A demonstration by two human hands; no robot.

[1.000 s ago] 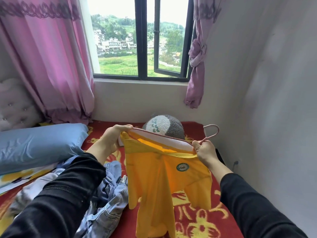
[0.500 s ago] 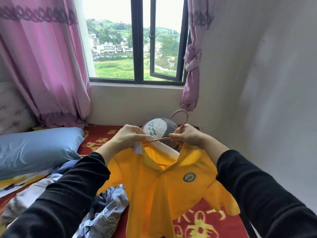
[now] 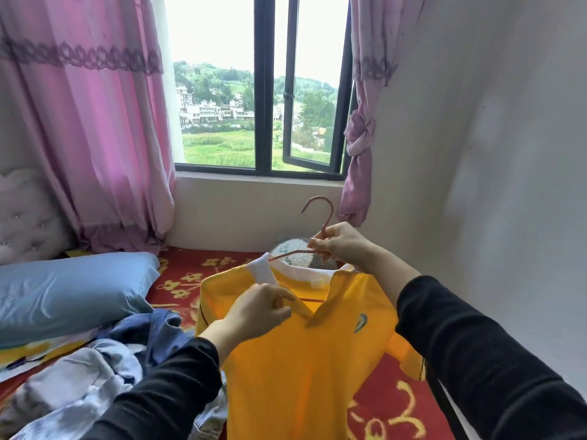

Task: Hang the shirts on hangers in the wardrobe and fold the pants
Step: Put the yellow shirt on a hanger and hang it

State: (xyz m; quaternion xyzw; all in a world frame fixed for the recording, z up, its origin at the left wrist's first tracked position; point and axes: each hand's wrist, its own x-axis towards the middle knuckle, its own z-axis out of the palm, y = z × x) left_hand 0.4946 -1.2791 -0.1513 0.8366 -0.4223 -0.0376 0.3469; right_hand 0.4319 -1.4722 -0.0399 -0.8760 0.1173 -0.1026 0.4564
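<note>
The person wears a top with long black sleeves of plain, matte cloth. The left sleeve (image 3: 165,389) reaches the wrist and ends in a simple edge, with soft creases along the forearm. The right sleeve (image 3: 482,363) is the same black and also ends at the wrist. Beyond the cuffs, the left hand (image 3: 259,314) and the right hand (image 3: 344,246) are bare.
</note>
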